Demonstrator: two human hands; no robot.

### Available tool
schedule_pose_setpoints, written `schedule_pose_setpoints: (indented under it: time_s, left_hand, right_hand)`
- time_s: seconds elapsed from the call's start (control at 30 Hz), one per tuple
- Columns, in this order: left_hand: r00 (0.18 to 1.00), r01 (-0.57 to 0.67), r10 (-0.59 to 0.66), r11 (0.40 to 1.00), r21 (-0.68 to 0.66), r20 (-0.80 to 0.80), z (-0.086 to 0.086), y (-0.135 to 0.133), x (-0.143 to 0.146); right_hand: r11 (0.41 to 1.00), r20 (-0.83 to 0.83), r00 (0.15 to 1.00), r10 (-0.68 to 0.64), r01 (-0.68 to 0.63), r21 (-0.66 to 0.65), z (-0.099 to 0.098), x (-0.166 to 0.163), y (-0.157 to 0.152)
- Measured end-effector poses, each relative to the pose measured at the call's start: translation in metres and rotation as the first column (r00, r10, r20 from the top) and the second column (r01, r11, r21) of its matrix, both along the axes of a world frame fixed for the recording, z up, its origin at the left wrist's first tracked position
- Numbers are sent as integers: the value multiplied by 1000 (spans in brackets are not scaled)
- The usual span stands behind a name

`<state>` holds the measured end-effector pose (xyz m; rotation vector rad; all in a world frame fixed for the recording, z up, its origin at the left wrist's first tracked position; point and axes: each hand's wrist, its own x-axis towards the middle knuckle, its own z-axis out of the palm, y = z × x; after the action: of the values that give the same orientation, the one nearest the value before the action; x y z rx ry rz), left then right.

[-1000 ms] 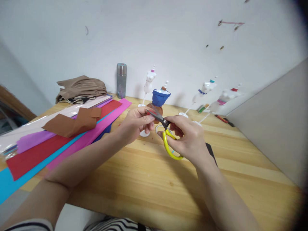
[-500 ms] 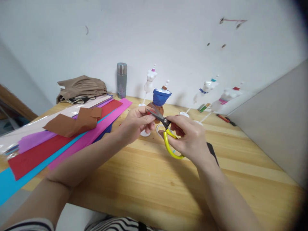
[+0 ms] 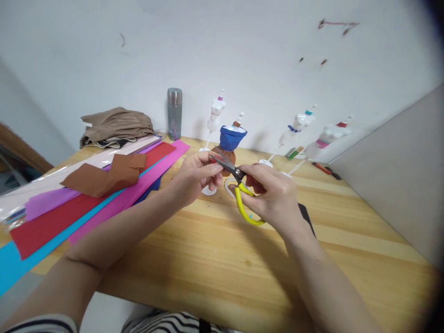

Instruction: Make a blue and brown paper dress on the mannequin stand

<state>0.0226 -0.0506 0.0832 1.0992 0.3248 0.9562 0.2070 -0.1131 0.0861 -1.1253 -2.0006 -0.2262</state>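
Observation:
My right hand [image 3: 268,194] is closed on a pair of scissors [image 3: 250,217] with yellow handles and dark blades. The blades point left and meet the fingertips of my left hand [image 3: 199,178]. Pinched there is a small red piece [image 3: 216,159], mostly hidden by the fingers and blades; its material is hard to make out. Just behind the blades stands a small white mannequin dressed in a blue top [image 3: 233,138] and a brown gathered lower part [image 3: 227,156], with a brown band at its neck.
Coloured sheets, among them a red one [image 3: 52,224] and a brown piece [image 3: 104,178], lie at left. Behind them are folded tan cloth [image 3: 118,125] and a flask [image 3: 175,115]. More mannequins [image 3: 303,121] stand at back. A dark flat object [image 3: 305,218] lies beside my right wrist.
The scissor blades look closer together than before, and the yellow handles have drawn in slightly. Both hands stay in nearly the same place; the view has shifted a little.

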Motion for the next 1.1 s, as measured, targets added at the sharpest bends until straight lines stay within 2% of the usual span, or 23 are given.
schedule_pose_setpoints:
  time_s: [0.43, 0.63, 0.8, 0.9, 0.97, 1.03, 1.1]
  left_hand:
    - [1000, 14, -14, 1000, -13, 17, -1, 1, -1]
    - [999, 42, -40, 997, -62, 31, 0, 0, -1]
    - [999, 32, -29, 997, -68, 37, 5, 3, -4]
    - [993, 23, -19, 999, -34, 119, 11, 7, -11]
    - [977, 53, -52, 999, 2, 208, 16, 9, -16]
    - [960, 91, -102, 994, 56, 259, 21, 8, -21]
    - [954, 116, -143, 987, 114, 262, 25, 5, -23]
  right_hand:
    - [998, 4, 1000, 15, -15, 54, -3, 0, 2]
    - [998, -4, 1000, 12, -12, 58, -4, -4, 1]
    - [999, -168, 985, -40, 40, -4, -4, 4, 2]
    - [990, -222, 970, -94, 67, -125, -1, 14, 2]
    - [956, -146, 983, -114, 69, -286, 4, 19, 0]
    - [879, 24, 997, -75, 78, -470, 6, 17, -2]
    - [783, 217, 975, 38, 106, -613, 4, 7, -4]
